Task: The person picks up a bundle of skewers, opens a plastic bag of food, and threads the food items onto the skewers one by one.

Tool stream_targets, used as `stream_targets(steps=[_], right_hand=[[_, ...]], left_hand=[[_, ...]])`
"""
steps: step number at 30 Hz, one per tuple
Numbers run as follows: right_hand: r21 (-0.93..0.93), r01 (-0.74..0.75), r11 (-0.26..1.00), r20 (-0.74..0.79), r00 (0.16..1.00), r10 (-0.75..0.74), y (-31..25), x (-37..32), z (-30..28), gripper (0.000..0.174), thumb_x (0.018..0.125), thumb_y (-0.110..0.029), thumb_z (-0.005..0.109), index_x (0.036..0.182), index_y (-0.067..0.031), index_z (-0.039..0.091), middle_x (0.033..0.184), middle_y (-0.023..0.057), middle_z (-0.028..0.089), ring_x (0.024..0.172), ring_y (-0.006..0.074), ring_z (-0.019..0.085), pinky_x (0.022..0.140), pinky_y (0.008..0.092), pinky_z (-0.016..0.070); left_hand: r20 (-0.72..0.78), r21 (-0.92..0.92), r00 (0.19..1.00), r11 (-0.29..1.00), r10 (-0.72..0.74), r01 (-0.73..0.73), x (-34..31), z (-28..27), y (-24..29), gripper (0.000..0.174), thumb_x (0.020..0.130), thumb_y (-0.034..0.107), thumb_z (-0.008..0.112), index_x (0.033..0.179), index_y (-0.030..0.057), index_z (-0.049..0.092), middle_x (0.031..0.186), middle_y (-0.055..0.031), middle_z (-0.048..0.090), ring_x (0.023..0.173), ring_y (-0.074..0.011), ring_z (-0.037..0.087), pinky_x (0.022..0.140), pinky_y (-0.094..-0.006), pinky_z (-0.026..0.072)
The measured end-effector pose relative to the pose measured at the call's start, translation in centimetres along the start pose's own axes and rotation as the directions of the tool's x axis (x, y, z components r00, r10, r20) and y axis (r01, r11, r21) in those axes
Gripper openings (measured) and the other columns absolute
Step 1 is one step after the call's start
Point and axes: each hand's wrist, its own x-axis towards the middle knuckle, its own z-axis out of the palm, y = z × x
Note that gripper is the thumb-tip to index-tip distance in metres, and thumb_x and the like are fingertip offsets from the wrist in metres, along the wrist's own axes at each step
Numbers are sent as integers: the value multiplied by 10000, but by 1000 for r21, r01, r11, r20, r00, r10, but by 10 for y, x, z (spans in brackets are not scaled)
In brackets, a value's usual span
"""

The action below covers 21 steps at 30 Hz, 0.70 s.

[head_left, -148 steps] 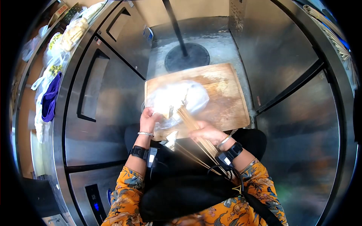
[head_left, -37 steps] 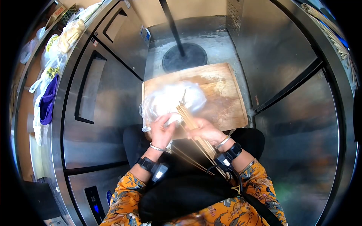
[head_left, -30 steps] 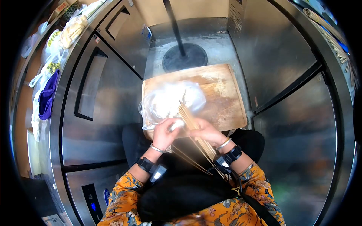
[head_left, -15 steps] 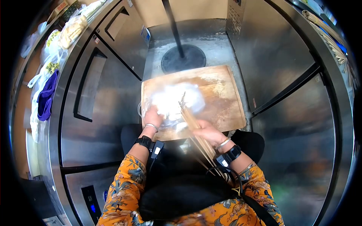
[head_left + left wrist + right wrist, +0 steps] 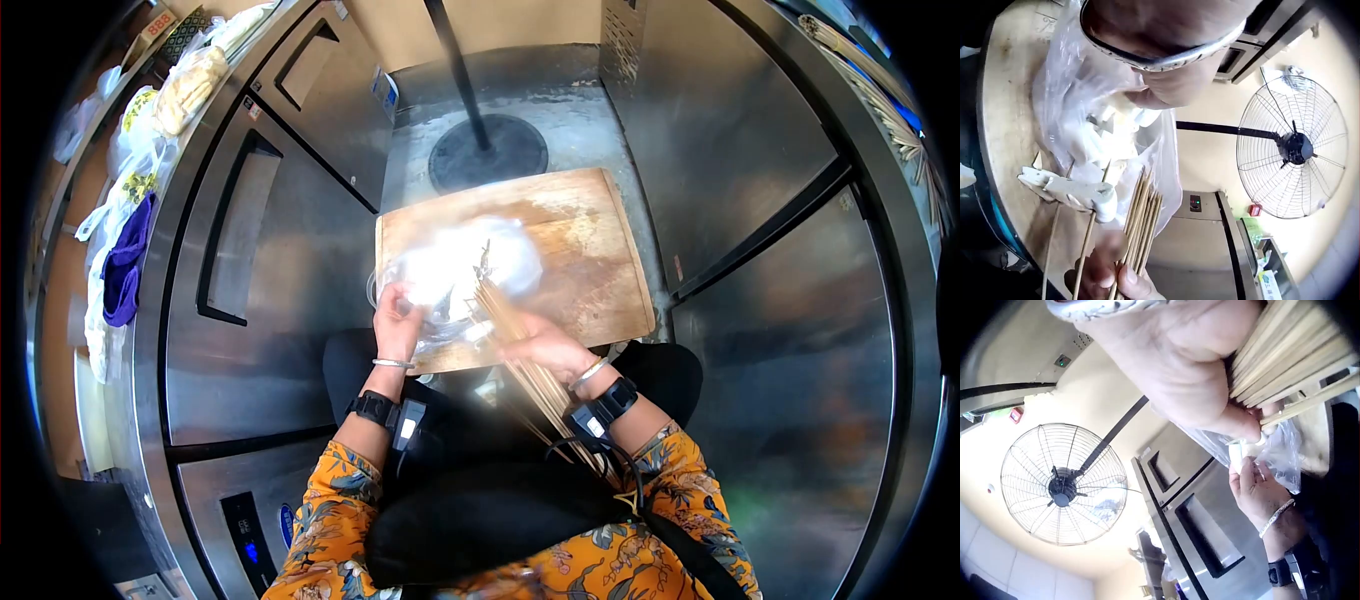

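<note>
By the plastic bag [image 5: 515, 255], our L hand [image 5: 397, 326] pinches a white piece [image 5: 1235, 455], prob. light, soft, easily torn; hold its sides gently. Just beside the bag, our R hand [image 5: 550, 350] grips skewers [image 5: 1140, 219], prob. stiff; mid-shaft's best.

1. Skewers [image 5: 1294, 350] in the right grip [image 5: 550, 352]: dry-looking, matt wood.
2. Bag [image 5: 1060, 94] at the left grip [image 5: 398, 322]: thin, crinkled, glossy plastic.
3. Board [image 5: 590, 260] beyond the right grip: worn, stained wood.
4. Cabinet [image 5: 740, 120] right of the right grip: smooth, reflective metal.
</note>
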Motion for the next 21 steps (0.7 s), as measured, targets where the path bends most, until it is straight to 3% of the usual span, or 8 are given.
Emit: stream_targets(steps=[1, 2, 5, 6, 9, 13, 16, 21], right_hand=[[18, 12, 1000, 17, 1000, -12, 3, 2, -2, 517, 780, -19, 672, 1256, -25, 470, 983, 10, 581, 837, 94, 569, 706, 222, 490], [27, 14, 1000, 19, 1000, -14, 6, 3, -3, 518, 783, -18, 668, 1260, -26, 467, 983, 9, 581, 840, 92, 569, 709, 221, 490], [54, 30, 998, 27, 999, -31, 7, 4, -3, 512, 792, -15, 657, 1266, -29, 464, 983, 7, 582, 850, 88, 568, 713, 219, 487], [64, 41, 997, 28, 999, -43, 5, 4, -1, 505, 794, -14, 654, 1262, -29, 466, 984, 7, 582, 852, 87, 568, 711, 219, 486], [68, 43, 997, 37, 998, -46, 7, 5, -2, 472, 798, -13, 649, 1237, -26, 478, 966, 1, 584, 841, 78, 566, 692, 215, 480], [54, 54, 997, 41, 998, -56, 3, 3, 0, 411, 797, -1, 640, 1183, -24, 499, 911, -11, 582, 807, 65, 565, 655, 210, 474], [70, -15, 997, 54, 998, 11, 1, 3, -4, 395, 788, 9, 643, 1158, -23, 508, 876, -20, 574, 798, 61, 563, 641, 214, 472], [106, 63, 992, 17, 998, -65, -3, 3, 4, 441, 776, 20, 655, 1180, -16, 483, 864, -7, 574, 732, 76, 576, 577, 202, 465]], left_hand=[[-21, 10, 997, 997, 79, -78, 1, 0, 5, 283, 717, -108, 580, 950, 51, 553, 911, -14, 573, 875, -94, 545, 736, -225, 456], [-1, -163, 999, 985, 54, -53, 2, 0, 12, 307, 737, -114, 548, 1000, 45, 539, 965, -29, 580, 932, -104, 546, 742, -239, 472], [18, -391, 982, 903, -186, 178, 2, 3, 31, 358, 757, -119, 516, 1078, 41, 527, 988, -40, 586, 918, -122, 566, 733, -253, 491], [70, -408, 970, 881, -233, 241, 4, 2, 23, 376, 762, -93, 529, 1111, 49, 542, 951, -38, 601, 842, -120, 585, 671, -239, 490], [252, -430, 914, 809, -318, 400, 3, 0, 17, 310, 830, -32, 575, 1129, 49, 562, 994, -44, 589, 899, -148, 587, 771, -274, 504], [243, -434, 916, 809, -319, 397, -1, 7, 9, 297, 829, -25, 586, 1115, 53, 577, 994, -49, 615, 883, -133, 591, 778, -275, 504], [184, -426, 933, 831, -309, 359, -3, 15, 19, 339, 775, -40, 584, 1101, 46, 546, 904, -8, 598, 796, -86, 561, 675, -214, 462], [160, -365, 962, 892, -222, 266, -5, 20, 34, 305, 785, -58, 592, 1070, 34, 539, 941, -15, 598, 834, -86, 560, 741, -215, 466]])
